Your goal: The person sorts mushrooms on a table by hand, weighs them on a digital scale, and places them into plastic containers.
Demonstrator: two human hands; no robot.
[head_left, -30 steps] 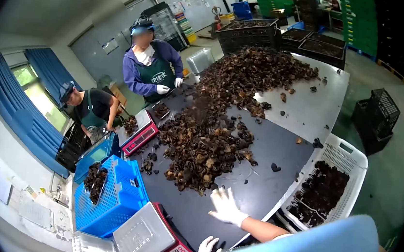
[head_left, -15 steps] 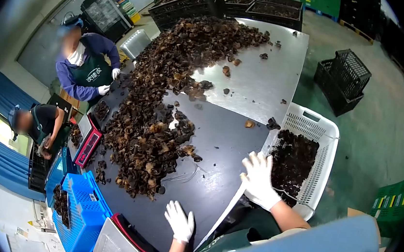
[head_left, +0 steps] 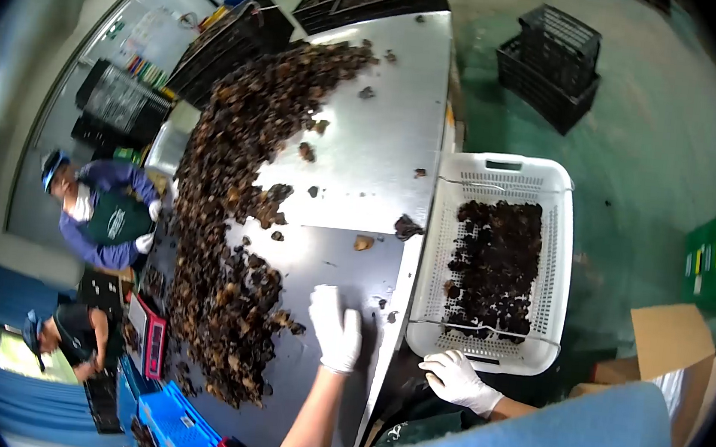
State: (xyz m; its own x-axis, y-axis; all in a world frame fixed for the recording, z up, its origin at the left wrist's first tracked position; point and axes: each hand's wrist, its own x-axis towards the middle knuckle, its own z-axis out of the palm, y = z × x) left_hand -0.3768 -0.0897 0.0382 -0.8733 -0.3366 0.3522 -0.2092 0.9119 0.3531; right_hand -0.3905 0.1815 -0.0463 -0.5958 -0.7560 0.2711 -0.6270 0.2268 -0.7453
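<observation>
My left hand [head_left: 335, 333], in a white glove, is over the metal table [head_left: 346, 261] with its thumb apart from the fingers and nothing in it. Left of it spreads a long heap of dark brown, curled pieces [head_left: 221, 305] that look like wood ear mushrooms. My right hand [head_left: 459, 381], also gloved, is at the near end of a white slotted basket [head_left: 554, 268], its fingers stretched out and holding nothing visible. I cannot tell whether it touches the rim. A layer of the dark mushrooms [head_left: 496, 267] lies in the basket.
A co-worker [head_left: 113, 213] stands across the table, and another person [head_left: 71, 338] bends further left. A red scale [head_left: 155, 346] and a blue crate [head_left: 175, 421] line the left edge. Black crates [head_left: 555, 61] stand on the floor; a cardboard box [head_left: 670, 344] is at right.
My view has turned to the right. My right hand has drawn back from above the basket's mushrooms to its near end. My left hand has moved forward over the table.
</observation>
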